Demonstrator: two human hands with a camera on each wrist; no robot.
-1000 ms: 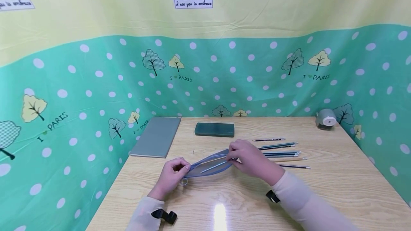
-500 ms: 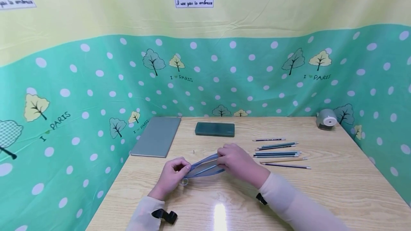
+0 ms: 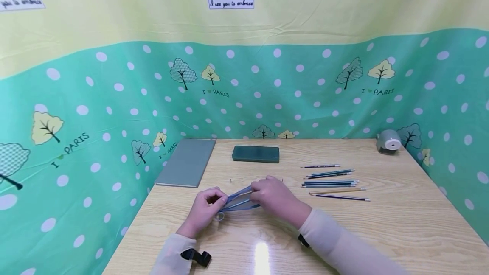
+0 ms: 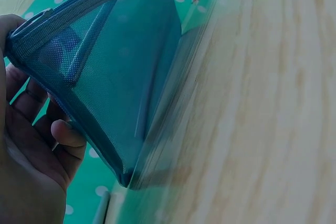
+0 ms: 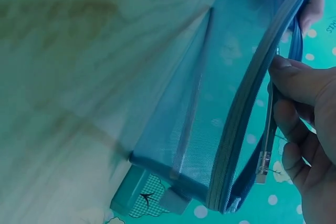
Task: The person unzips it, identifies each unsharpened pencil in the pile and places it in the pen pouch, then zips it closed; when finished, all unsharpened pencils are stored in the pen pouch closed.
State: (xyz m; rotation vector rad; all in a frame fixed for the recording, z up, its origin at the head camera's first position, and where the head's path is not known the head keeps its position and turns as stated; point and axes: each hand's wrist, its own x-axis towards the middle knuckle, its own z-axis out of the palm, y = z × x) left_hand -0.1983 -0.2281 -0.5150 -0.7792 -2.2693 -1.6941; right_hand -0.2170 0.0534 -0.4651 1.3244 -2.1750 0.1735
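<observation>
A blue mesh zip pouch (image 3: 244, 206) stands on its lower edge on the table, its mouth unzipped. My left hand (image 3: 206, 208) pinches the pouch's left end by the zip pull. Over the pouch's mouth, my right hand (image 3: 276, 198) pinches a pencil; the right wrist view shows the pencil (image 5: 269, 124) between thumb and fingers, its eraser end sticking out below them. The pencil lies along the opening, between the two zip edges. Through the mesh, another long thin pencil (image 5: 188, 119) shows inside the pouch.
Several pencils (image 3: 330, 184) lie side by side on the right of the table. A dark green case (image 3: 256, 154) sits at the back, a grey notebook (image 3: 186, 163) back left, and a grey pencil sharpener (image 3: 389, 141) back right. A patterned cloth hangs behind.
My right hand has moved left and slightly down along the pouch, taking the pencil farther toward its left end. My left hand has stayed in place on the pouch.
</observation>
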